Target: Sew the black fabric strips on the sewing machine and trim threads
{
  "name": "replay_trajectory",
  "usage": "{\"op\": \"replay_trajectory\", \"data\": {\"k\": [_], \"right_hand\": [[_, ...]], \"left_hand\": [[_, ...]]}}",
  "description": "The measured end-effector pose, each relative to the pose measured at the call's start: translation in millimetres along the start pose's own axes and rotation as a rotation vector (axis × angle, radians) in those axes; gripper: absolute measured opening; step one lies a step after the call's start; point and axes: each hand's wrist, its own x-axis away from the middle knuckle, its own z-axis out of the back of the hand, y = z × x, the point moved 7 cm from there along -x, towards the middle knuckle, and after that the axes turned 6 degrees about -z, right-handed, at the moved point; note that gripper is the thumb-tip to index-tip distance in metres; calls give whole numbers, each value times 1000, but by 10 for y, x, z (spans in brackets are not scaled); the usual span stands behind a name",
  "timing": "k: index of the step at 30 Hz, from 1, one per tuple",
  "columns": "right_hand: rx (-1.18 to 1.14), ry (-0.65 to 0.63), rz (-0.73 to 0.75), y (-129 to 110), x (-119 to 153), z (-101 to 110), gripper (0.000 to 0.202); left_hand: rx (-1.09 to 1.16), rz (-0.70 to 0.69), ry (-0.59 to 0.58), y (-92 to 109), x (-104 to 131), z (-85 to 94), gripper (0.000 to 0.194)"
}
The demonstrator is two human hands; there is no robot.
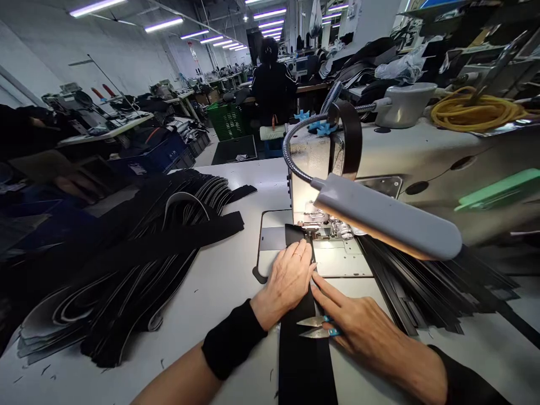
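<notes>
Black strip (306, 360) — white table (223, 273) — lights (163, 25)

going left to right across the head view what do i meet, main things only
Pile of black strips → left hand → right hand → green object.

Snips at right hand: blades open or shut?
Open: the snips at the right hand show two blades with separated tips.

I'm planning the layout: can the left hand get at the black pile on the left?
Likely yes: the left hand rests on the strip, and nothing visible blocks the tabletop between it and the pile.
</notes>
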Motion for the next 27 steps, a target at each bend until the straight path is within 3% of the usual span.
{"op": "replay_trajectory", "data": {"k": [19, 23, 27], "right_hand": [[0, -18, -53, 38, -49, 7, 53], [-18, -27, -61, 40, -9, -2, 47], [-78, -18, -45, 25, 53, 12, 47]], "left_hand": [[180, 74, -101, -85, -55, -104, 35], [320, 76, -197, -136, -37, -31, 37], [558, 57, -372, -291, 158, 171, 45]]}}
